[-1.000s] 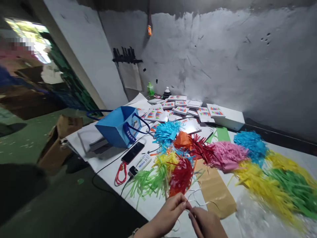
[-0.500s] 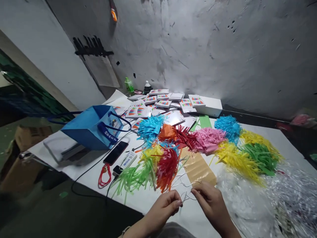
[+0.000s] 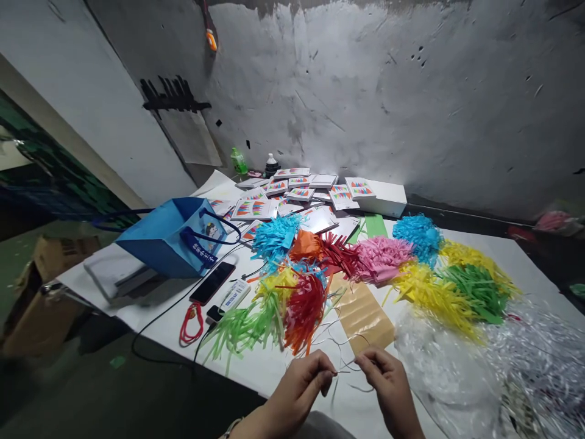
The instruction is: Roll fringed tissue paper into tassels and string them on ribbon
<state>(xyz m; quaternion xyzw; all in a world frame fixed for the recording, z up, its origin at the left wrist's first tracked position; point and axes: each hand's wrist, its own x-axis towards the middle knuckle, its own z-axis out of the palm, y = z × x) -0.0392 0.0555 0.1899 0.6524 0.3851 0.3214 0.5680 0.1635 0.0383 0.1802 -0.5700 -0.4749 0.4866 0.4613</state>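
Observation:
Near the table's front edge, my left hand (image 3: 307, 383) pinches a thin white string (image 3: 343, 370) between thumb and fingertips. My right hand (image 3: 382, 375) is closed on the same string or one beside it, a short way to the right; I cannot tell which. More loose strands curl on the table just beyond my fingers. Past them lie a red and orange paper tassel (image 3: 306, 308), a light green one (image 3: 249, 326) and a sheet of brown paper (image 3: 363, 311). Both fingertip grips partly hide the string ends.
A blue gift bag (image 3: 169, 238), a phone (image 3: 212, 283) and a red cord (image 3: 191, 323) are at the left. Pink tassels (image 3: 381, 259), yellow tassels (image 3: 434, 299) and crumpled clear plastic (image 3: 450, 366) lie at the right. Printed packs (image 3: 256, 210) pile up by the wall.
My hands have shifted slightly, with the string between them drawn straighter and more level. The view has tilted a little. The tassels and other table items stay put.

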